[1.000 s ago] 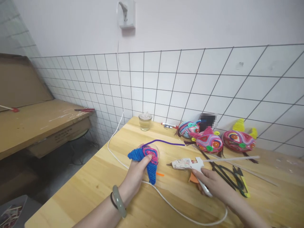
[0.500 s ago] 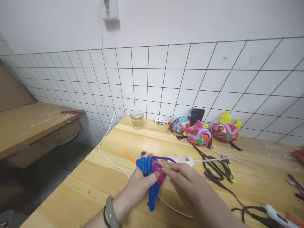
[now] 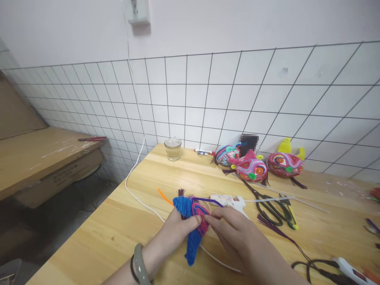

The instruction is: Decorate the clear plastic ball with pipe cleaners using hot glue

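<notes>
1. Pipe-cleaner figure (image 3: pixel 191 221), blue and pink, sits above the wooden table (image 3: pixel 124 221), pinched in the left hand (image 3: pixel 175 233).
2. Right hand (image 3: pixel 234 233), which gripped the glue gun (image 3: pixel 230 201) a second ago, now pinches the figure's pink side.
3. That gun lies just behind, let go.
4. Judging by this, gluing has given way to pressing or shaping.

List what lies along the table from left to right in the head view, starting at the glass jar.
glass jar → blue and pink craft piece, held in the left hand → white glue gun → black scissors → craft fish with yellow fins
</notes>
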`<state>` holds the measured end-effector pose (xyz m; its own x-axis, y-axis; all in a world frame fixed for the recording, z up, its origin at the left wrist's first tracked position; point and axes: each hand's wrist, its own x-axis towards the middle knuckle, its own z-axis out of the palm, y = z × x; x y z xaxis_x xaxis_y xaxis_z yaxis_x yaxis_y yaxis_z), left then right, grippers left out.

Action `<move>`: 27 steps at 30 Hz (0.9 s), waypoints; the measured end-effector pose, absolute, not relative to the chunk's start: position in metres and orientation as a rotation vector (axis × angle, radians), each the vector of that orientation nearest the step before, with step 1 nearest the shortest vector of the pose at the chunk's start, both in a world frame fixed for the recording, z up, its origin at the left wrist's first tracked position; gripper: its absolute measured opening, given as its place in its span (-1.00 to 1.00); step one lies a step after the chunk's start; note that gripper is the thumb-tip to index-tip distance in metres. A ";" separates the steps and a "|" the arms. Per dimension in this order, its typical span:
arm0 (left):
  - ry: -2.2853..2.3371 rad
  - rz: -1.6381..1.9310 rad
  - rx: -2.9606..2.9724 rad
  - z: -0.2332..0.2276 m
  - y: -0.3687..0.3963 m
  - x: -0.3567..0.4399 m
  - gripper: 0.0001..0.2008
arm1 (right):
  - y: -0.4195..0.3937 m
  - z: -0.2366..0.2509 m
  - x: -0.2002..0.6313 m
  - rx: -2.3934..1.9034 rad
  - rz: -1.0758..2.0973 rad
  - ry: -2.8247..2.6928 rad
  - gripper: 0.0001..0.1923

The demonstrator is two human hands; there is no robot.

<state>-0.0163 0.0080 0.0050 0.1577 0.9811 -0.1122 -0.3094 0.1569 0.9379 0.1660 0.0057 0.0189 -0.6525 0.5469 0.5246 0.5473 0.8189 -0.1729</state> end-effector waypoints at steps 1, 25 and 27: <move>0.938 1.146 0.943 0.004 0.008 -0.017 -0.73 | 0.006 0.020 0.165 -0.812 0.014 -2.438 -0.69; 1.037 1.104 0.952 0.004 0.011 -0.019 -0.69 | 0.005 0.002 0.161 -0.736 -0.264 -2.413 -0.65; 0.991 1.096 0.929 0.001 0.011 -0.019 -0.65 | 0.005 0.007 0.162 -0.744 -0.180 -2.430 -0.66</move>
<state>-0.0190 0.0112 0.0014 0.1590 0.9731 -0.1668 -0.2634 0.2046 0.9427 0.1619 0.0046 0.0068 -0.6728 0.4702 0.5711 0.5490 0.8348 -0.0405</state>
